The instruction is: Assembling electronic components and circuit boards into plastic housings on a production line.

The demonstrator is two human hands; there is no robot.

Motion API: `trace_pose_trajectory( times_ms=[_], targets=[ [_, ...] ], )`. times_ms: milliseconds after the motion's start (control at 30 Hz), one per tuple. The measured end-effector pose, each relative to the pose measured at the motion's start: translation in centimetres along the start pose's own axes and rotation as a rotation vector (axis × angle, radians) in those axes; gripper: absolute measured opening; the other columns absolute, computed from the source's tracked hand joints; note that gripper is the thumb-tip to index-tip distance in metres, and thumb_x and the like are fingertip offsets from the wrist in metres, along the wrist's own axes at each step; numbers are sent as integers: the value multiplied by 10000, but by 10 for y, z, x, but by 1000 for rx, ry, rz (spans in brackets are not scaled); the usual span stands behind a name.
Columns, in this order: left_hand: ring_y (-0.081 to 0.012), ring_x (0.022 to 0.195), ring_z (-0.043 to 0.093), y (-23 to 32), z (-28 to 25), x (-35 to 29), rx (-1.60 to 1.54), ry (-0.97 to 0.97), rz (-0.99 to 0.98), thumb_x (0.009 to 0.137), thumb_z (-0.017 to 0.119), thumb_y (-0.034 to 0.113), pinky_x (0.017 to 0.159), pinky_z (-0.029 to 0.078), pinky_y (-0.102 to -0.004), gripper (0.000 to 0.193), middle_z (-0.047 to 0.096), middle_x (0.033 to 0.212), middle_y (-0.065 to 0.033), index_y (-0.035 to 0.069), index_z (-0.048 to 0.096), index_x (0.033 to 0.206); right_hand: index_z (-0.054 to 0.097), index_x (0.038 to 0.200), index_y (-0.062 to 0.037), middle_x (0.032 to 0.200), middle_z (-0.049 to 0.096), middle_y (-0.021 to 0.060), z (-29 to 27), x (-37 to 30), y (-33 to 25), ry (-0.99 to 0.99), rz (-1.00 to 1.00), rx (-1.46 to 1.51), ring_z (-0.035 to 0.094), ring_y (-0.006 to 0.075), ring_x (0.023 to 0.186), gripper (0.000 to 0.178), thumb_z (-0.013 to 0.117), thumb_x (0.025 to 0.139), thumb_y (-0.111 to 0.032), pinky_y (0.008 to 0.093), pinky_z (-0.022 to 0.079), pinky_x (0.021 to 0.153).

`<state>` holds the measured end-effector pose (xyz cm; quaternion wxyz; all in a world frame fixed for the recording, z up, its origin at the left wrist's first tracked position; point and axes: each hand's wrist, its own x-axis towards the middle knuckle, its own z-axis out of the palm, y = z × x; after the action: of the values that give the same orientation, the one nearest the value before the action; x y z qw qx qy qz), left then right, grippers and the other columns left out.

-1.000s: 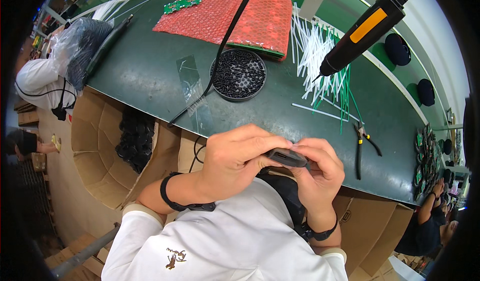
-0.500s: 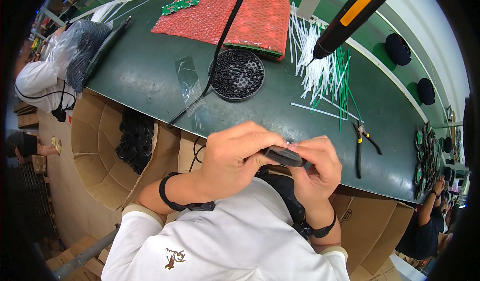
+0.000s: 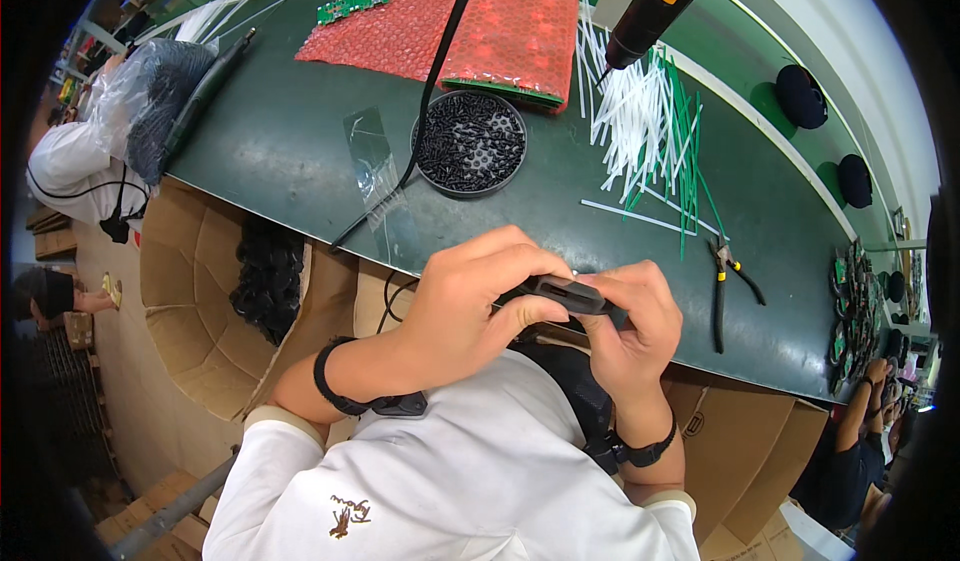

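Observation:
Between my two hands, just over the near edge of the bench, is a flat black plastic housing (image 3: 567,293) with a slot in its side. My left hand (image 3: 470,296) grips its left end, thumb below and fingers above. On the other end my right hand (image 3: 635,316) is closed, pinching it between thumb and forefinger. Something small and pale shows near the fingertips at its top edge, too small to name. Past my hands stands a round dish of small black screws (image 3: 470,144). Pliers with black and yellow handles (image 3: 720,301) lie to the right of my right hand.
A black electric screwdriver (image 3: 650,11) hangs over white and green strips (image 3: 640,131). Red bubble wrap (image 3: 510,36) covers circuit boards at the back. A black cable (image 3: 435,81) crosses the green bench (image 3: 300,151). Cardboard boxes (image 3: 190,301) stand below; circuit boards (image 3: 850,311) pile up at right.
The black housing has turned in my hands, so its slotted side now shows, and my left fingers have shifted along it. The hanging screwdriver appears higher and farther left in the picture.

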<state>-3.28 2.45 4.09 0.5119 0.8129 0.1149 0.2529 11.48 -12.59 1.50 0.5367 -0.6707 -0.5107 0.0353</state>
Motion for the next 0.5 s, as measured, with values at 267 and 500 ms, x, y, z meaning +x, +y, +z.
trace_pose_trajectory(
  times_ms=[267, 500],
  targets=[
    [-218, 824, 742, -2, 4, -4, 0, 18, -40, 868, 838, 212, 740, 573, -303, 291, 753, 954, -122, 12, 752, 1061, 744, 941, -47, 876, 718, 75, -1, -1, 3, -7, -52, -14, 639, 241, 739, 228, 823, 731, -7, 335, 501, 658],
    [-192, 786, 729, -2, 3, -3, -59, 2, -69, 873, 842, 215, 715, 561, -292, 289, 742, 916, -114, 9, 758, 1058, 733, 941, -49, 864, 716, 76, -3, -3, 0, -19, -21, 0, 632, 231, 723, 232, 868, 757, -91, 324, 488, 645]
  ],
)
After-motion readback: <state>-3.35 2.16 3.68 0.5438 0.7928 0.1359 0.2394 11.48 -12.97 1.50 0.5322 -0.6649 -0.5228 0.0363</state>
